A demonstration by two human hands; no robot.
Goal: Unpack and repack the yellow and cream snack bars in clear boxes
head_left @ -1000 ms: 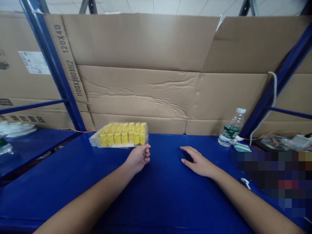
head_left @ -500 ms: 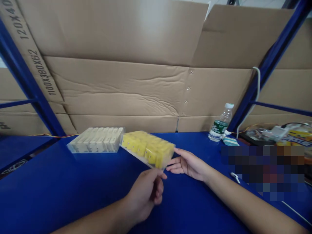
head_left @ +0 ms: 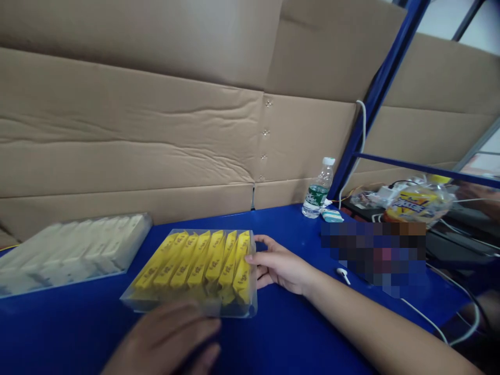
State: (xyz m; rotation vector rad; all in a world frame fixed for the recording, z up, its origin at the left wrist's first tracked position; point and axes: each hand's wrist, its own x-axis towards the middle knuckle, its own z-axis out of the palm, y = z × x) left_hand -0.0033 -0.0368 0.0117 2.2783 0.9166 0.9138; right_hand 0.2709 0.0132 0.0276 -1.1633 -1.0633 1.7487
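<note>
A clear plastic box of yellow packets (head_left: pixel 193 263) rests on the blue tabletop (head_left: pixel 281 333), its packets standing side by side in a row. My right hand (head_left: pixel 279 264) grips the box's right side, thumb on the upper edge and fingers along the side wall. At the near edge, my left hand (head_left: pixel 172 333) is smeared by motion and overlaps the front of the box; whether it touches is unclear. To the left lies a second clear plastic box with white packets (head_left: pixel 82 250), apart from both hands.
A water bottle (head_left: pixel 318 190) stands at the back beside a small blue-and-white pack (head_left: pixel 332 215). On the right are a white earphone (head_left: pixel 344 275), a blurred-out patch, a yellow snack bag (head_left: pixel 410 205) and cables. Cardboard (head_left: pixel 187 114) walls the back.
The yellow box has come down from a tilted, raised pose to lie level, nearer me. My right thumb has closed over its edge; my left hand has left its corner. The view has swung right.
</note>
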